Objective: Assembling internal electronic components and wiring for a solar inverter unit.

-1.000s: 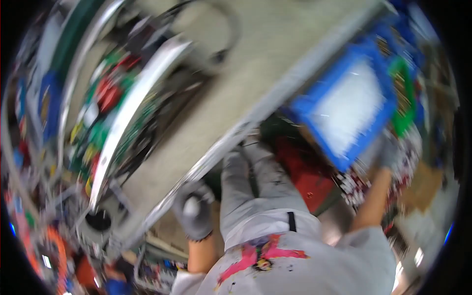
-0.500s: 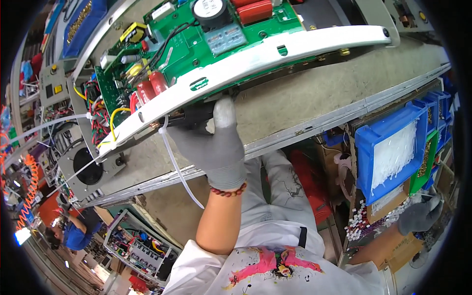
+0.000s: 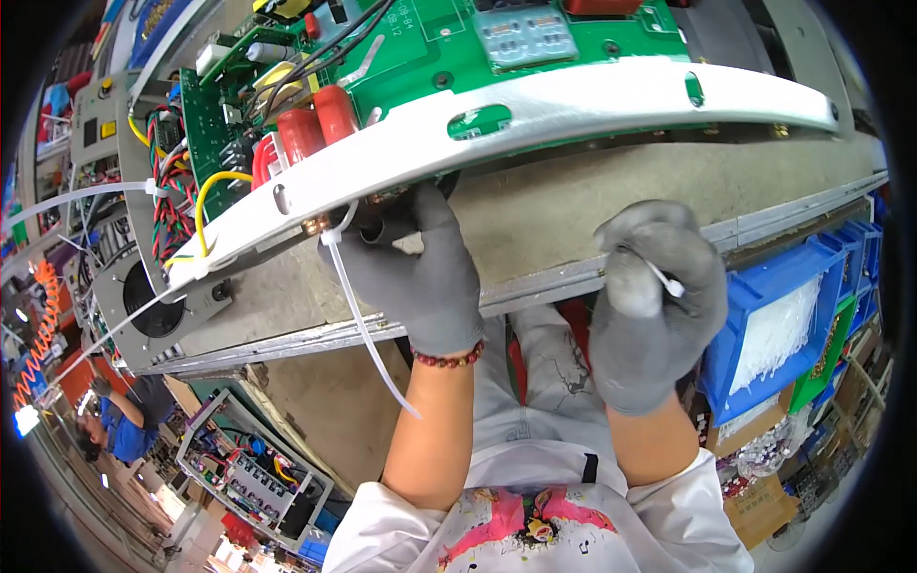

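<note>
A silver metal chassis rail (image 3: 592,100) arches across the bench in front of a green circuit board (image 3: 420,57) with red capacitors (image 3: 301,134). My left hand (image 3: 420,282), in a grey glove, reaches under the rail with its fingers curled by a dark part; what they grip is partly hidden. A white cable tie (image 3: 355,320) is looped at the rail's underside next to this hand, its long tail hanging over my forearm. Right of it, my right hand (image 3: 654,315), gloved too, is raised above the bench edge, pinching another white cable tie (image 3: 672,285) whose small head shows.
Blue bins (image 3: 712,334) stand at the right, one full of white cable ties. Red, green and black wires (image 3: 170,205) and a yellow wire crowd the chassis's left end, with a cable tie (image 3: 86,196) around them. Another chassis (image 3: 253,468) stands lower left. A person (image 3: 124,430) works beyond.
My right hand has come from beside the bins at the right to the bench edge, now with a cable tie. The left hand stays beneath the rail; the view has shifted slightly.
</note>
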Available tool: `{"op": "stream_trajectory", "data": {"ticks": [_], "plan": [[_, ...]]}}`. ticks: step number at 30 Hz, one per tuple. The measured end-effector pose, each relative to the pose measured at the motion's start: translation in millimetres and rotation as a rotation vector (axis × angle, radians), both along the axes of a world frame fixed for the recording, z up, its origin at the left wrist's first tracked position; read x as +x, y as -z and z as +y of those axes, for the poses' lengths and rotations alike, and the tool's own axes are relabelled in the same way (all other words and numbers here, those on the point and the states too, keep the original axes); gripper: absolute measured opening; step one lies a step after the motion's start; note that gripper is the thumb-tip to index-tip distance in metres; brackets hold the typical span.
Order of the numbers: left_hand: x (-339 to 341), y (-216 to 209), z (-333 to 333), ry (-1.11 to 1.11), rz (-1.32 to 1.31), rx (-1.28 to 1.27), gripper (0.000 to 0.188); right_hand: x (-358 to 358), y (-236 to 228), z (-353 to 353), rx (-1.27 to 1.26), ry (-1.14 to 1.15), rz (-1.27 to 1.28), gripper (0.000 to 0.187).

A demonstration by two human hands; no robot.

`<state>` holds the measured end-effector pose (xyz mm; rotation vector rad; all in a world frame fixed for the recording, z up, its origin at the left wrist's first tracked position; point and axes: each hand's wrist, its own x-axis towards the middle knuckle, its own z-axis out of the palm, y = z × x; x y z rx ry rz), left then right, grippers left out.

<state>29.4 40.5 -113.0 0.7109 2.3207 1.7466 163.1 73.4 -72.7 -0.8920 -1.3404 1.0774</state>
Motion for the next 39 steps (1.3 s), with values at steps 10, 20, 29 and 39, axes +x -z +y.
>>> {"op": "stream_trajectory", "data": {"ticks": [10, 20, 29, 39], "plan": [[-16, 11, -5, 0.220, -0.171, 0.020, 0.077, -25, 23, 21, 0.260, -0.254, -0.082, 0.019], [-14, 24, -22, 0.201, -0.037, -0.092, 0.040, -28, 11, 23, 0.292, -0.211, -0.288, 0.026], [-15, 43, -43, 0.253, 0.376, -0.351, 0.056, -32, 9, 25, 0.267, -0.260, -0.311, 0.027], [-17, 42, -46, 0.316, 0.218, -0.233, 0.052, -44, 16, 20, 0.433, -0.288, -0.263, 0.027]]}}
